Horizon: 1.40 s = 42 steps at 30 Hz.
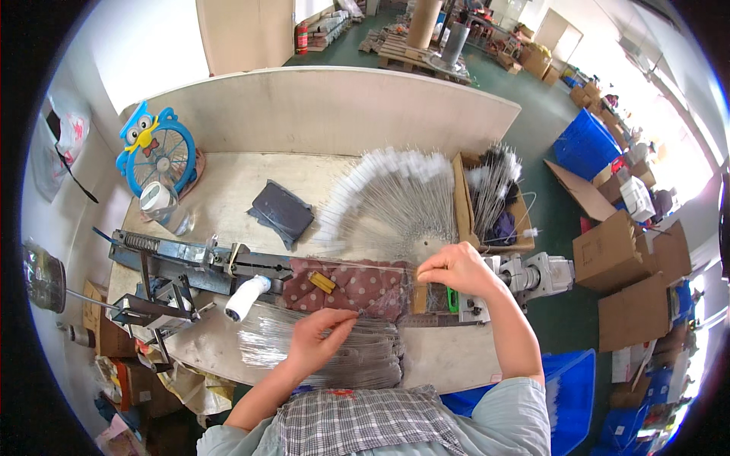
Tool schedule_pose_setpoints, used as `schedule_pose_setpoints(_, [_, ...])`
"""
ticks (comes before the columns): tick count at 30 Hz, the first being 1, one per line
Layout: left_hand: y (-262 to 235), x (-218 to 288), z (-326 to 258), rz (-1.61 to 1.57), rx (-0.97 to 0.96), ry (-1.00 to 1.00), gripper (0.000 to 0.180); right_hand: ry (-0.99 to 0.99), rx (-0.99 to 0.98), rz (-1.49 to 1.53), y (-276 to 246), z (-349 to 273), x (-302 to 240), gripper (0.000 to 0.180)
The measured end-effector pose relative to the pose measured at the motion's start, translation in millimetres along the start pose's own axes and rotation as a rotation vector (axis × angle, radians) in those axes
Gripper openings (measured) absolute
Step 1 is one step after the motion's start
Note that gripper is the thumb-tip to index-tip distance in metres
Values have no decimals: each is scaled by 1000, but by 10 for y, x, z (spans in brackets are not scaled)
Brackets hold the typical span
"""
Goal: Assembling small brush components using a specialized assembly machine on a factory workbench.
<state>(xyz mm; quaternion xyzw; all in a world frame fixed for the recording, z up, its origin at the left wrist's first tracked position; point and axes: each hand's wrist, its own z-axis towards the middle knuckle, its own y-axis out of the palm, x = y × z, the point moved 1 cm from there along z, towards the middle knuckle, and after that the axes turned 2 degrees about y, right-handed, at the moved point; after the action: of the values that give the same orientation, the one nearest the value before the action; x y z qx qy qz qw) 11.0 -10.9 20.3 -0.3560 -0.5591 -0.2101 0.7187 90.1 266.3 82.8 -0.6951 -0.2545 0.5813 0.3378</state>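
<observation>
At frame centre, the left hand (318, 333) is pinching thin wires (357, 346) off the lower pile; the right hand (456, 270) is seemingly gripping wire ends. Light, springy, slippery: best pinched near the ends.

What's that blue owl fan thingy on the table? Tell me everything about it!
The blue plastic owl-shaped desk fan stands upright at the far left corner of the pale wooden worktable, against the curved board wall. On top is a cartoon owl head with big white eyes and a yellow beak, with yellow bits at the sides. Below is a round blue wire cage holding the blades, which look still. A white round container sits right in front of it. No hand touches it.
</observation>
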Motion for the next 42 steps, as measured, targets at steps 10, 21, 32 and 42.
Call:
schedule_pose_setpoints(10, [-182, -281, -211, -359, 102, -322, 22, -419, 98, -22, 655, 591, -682, 14])
schedule_pose_setpoints(21, [-762, -277, -271, -818, 535, -469, 29, -442, 289, -57, 1215, 890, -1019, 4])
schedule_pose_setpoints(32, [-586, -411, 107, 280, 168, -529, 54, -350, 234, -148, 1186, 849, -1096, 7])
schedule_pose_setpoints(42, [-192, -460, 98, -794, 360, -419, 17, -532, 427, -115, 991, 318, -861, 13])
